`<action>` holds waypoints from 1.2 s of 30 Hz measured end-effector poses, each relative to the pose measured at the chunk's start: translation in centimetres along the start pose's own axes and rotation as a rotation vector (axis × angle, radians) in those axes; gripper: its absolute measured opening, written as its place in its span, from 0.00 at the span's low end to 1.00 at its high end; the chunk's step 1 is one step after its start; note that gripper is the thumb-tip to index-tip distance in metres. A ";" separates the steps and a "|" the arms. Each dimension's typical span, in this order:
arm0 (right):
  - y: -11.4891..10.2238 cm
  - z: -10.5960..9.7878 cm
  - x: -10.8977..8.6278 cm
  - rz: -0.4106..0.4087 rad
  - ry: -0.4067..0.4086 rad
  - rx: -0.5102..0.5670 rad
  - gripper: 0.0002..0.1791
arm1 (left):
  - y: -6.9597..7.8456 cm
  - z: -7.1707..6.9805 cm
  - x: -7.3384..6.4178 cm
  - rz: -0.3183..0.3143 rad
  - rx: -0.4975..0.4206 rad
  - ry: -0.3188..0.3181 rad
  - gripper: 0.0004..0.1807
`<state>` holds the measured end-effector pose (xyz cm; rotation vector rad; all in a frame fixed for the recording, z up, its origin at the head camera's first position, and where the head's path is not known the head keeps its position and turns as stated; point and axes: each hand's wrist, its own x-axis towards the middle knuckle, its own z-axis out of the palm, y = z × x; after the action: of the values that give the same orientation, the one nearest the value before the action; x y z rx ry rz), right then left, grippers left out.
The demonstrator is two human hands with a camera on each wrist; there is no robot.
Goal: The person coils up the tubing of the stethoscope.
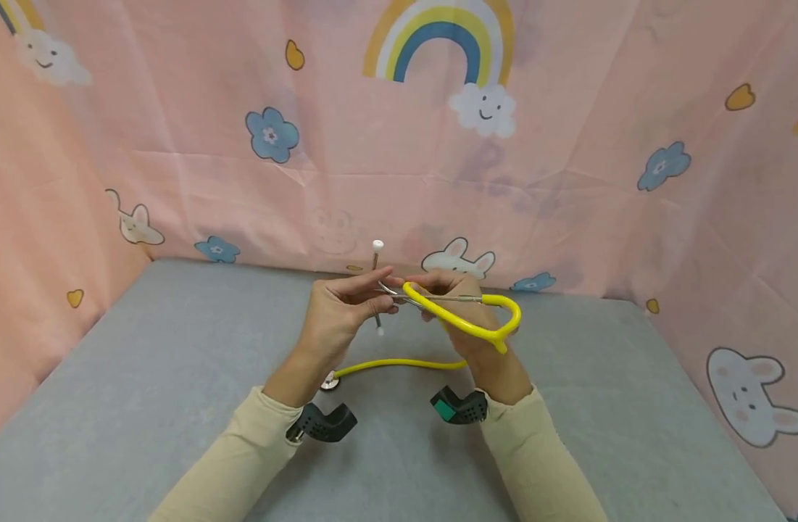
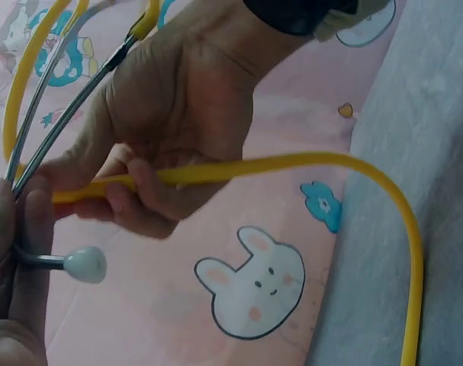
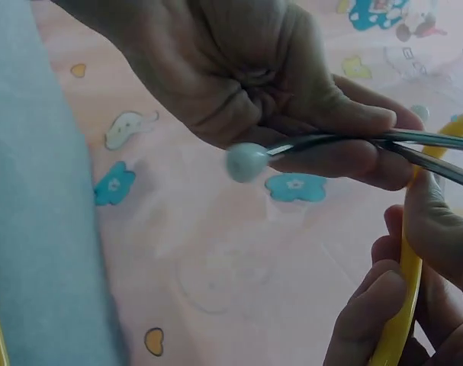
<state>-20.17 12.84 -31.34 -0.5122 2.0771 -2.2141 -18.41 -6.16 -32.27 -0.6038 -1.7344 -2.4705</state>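
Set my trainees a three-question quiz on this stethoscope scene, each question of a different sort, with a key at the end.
1. How many white ear tips show in the head view?
2. Which hand pinches the metal tubes? A. the right; B. the left; C. neither.
3. True or false: the right hand is holding the chest piece.

Key:
1. Two.
2. B, the left hand.
3. False; the right hand grips the yellow tubing.
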 end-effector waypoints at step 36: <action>1.8 3.3 0.0 -0.305 0.114 -0.943 0.10 | -1.9 -4.1 1.5 0.405 0.707 0.448 0.12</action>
<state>-19.60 9.53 -32.94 -0.7875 3.2096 -1.2199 -21.48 -8.99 -34.66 -0.2592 -1.8742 -1.4376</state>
